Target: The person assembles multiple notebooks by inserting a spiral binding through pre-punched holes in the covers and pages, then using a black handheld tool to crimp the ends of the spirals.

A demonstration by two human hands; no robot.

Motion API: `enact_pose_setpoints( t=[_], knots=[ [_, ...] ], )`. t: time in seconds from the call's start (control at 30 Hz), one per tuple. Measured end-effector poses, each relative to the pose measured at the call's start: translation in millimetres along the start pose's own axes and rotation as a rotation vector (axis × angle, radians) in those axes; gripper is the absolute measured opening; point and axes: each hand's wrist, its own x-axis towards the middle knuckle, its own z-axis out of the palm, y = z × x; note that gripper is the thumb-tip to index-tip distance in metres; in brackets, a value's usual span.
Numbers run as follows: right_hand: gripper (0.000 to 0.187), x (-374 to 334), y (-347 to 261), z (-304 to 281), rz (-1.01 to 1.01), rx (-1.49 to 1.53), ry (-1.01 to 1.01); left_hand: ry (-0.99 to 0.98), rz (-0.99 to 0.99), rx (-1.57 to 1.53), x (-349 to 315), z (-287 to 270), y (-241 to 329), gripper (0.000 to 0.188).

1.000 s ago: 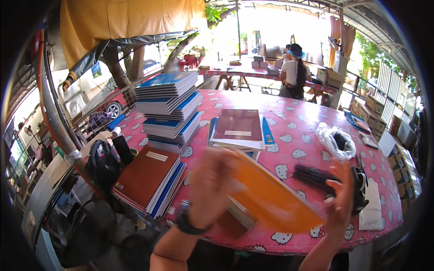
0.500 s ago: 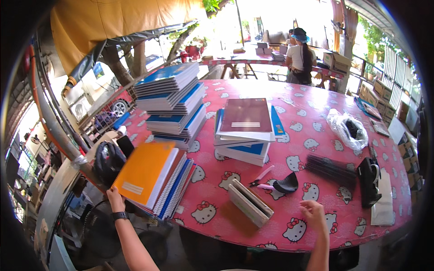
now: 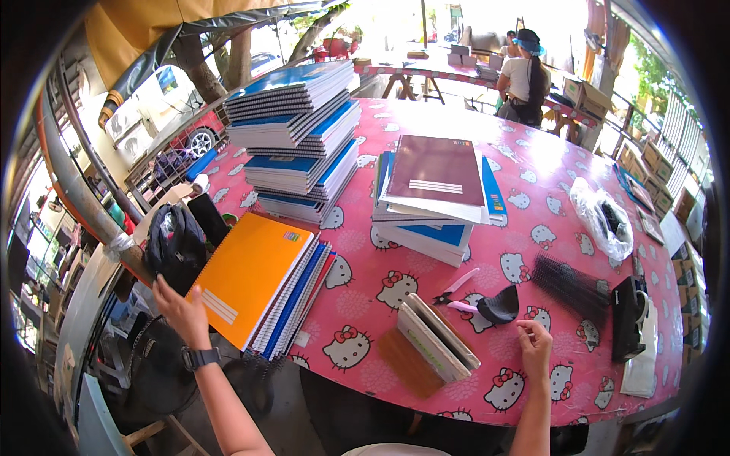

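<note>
At the left edge of the table, an orange spiral notebook (image 3: 255, 277) lies on top of a pile of spiral notebooks (image 3: 298, 304) with blue, white and red edges. My left hand (image 3: 182, 311) is just off its lower left corner, fingers spread and holding nothing. My right hand (image 3: 535, 346) hovers over the table at the right, fingers loosely bent and nothing visible in them. Nearest to it are a black curved piece (image 3: 499, 305) and pink-handled pliers (image 3: 460, 289). Left of these, a wooden holder (image 3: 435, 342) stands on the pink cloth.
A tall stack of blue notebooks (image 3: 293, 144) rises behind the orange one. A shorter stack topped by a maroon notebook (image 3: 435, 171) stands mid-table. To the right are black wire spirals (image 3: 570, 285), a black dispenser (image 3: 628, 319) and a plastic bag (image 3: 601, 220). A person (image 3: 525, 80) is farther back.
My left hand has let go of the orange notebook's corner and opened, moving slightly left. The notebook has settled onto the pile. My right hand's fingers are more bent. The view has shifted.
</note>
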Motion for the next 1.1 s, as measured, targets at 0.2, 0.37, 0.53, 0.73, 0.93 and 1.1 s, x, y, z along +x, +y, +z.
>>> enact_pose_setpoints(
  t=[0.2,0.37,0.53,0.73,0.93,1.1],
  knots=[
    [0.012,-3,3,3,0.059,0.043,-0.049,-0.636,0.591,-0.349,-34,-17,118,0.036],
    [0.027,6,-8,0,-0.068,-0.080,0.015,-0.580,0.645,-0.268,-31,-14,127,0.035],
    [0.044,39,-35,27,-0.336,-0.278,-0.100,-0.611,0.642,-0.184,-31,-20,130,0.046],
    [0.045,52,8,21,-0.429,-0.288,-0.116,-0.761,0.669,-0.124,-7,-21,152,0.045],
    [0.051,55,11,-1,-0.292,-0.515,-0.037,-0.548,0.953,-0.692,-29,-15,307,0.069],
    [0.049,58,20,5,-0.264,-0.420,-0.047,-0.645,1.091,-0.702,-46,30,404,0.054]
  ],
)
